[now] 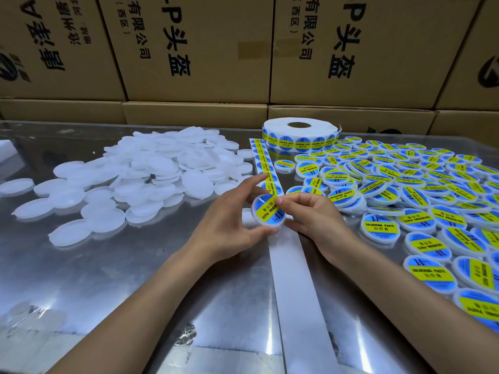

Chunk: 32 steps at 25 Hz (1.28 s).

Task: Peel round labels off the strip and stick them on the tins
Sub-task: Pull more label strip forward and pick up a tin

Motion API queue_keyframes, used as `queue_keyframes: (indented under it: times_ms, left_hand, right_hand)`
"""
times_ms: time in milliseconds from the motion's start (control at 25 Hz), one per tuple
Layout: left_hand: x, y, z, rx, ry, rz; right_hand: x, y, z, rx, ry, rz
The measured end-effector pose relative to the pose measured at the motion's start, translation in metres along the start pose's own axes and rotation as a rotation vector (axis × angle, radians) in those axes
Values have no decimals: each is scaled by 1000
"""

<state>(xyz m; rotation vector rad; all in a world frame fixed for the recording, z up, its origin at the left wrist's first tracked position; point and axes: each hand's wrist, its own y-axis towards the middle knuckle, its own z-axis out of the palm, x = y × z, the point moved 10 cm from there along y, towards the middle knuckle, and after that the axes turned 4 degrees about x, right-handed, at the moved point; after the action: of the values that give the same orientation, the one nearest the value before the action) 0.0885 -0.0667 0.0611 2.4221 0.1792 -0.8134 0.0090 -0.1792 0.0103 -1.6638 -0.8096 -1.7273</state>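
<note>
My left hand (229, 222) holds a white round tin (267, 211) by its rim, tilted up above the strip. A blue and yellow round label lies on the tin's face, and my right hand (316, 214) presses its fingertips on the label's right edge. The label strip (266, 168) runs from the roll (299, 136) toward me; its near part is bare white backing (294, 279). A heap of unlabelled white tins (151, 174) lies on the left. Several labelled tins (421, 201) cover the right side.
The work surface is a shiny metal table (135, 279). Stacked cardboard boxes (194, 49) with printed lettering form a wall right behind the table's far edge.
</note>
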Motion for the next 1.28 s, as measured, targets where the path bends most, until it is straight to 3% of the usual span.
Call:
queue_keyframes:
  times_ms: [320,560,960,1280]
  left_hand:
    - [13,0,1,-44,-173,-89]
    - [13,0,3,-57,-213,-104]
    - [-3,-1,11,-42,-201,-58]
    - [-5,1,12,-63,-177,-22]
  right_hand:
    - [14,1,6,-7,-144,-169]
    - [3,4,7,86,-176,-8]
    - [18,0,25,216,-434,-125]
    - [10,5,6,20,-398,-60]
